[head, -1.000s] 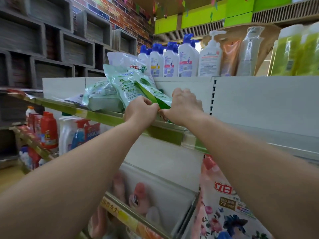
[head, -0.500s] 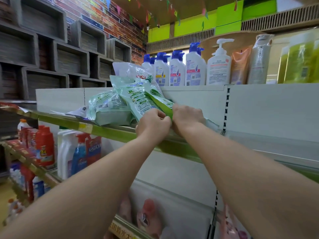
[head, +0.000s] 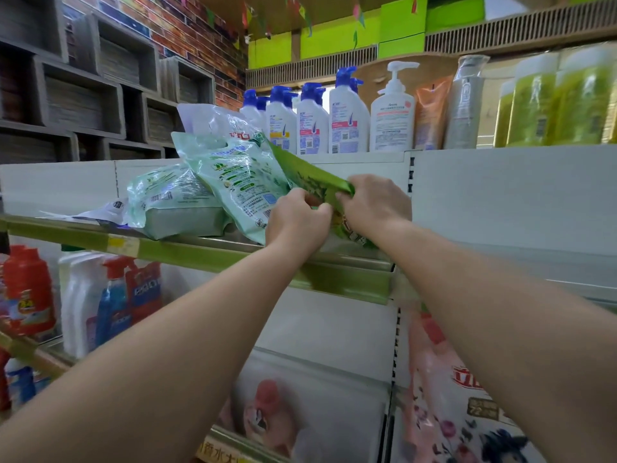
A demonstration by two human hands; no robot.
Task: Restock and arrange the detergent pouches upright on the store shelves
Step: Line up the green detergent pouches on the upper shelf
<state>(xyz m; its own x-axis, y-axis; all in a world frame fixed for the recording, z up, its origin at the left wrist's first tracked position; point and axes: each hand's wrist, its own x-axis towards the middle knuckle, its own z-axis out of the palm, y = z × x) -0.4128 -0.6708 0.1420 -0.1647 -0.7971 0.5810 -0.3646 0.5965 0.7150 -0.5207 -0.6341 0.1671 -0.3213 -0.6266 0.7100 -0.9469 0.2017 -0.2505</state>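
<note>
Raised a little off the green-edged shelf [head: 207, 253] since a moment ago: tilted green pouch [head: 240, 182], leaning on the slumped pouch [head: 167, 202] beside it. Clamped on its lower edge, left hand [head: 297, 218]; pinching its dark-green side, right hand [head: 374, 202].

Two bare forearms, no sleeves, left grip [head: 298, 218] and right grip [head: 374, 203] ungloved, without rings or watch

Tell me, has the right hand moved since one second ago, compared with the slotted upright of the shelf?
Yes. The right hand now sits higher and nearer the slotted upright, pinching the green pouch above the shelf edge.
</note>
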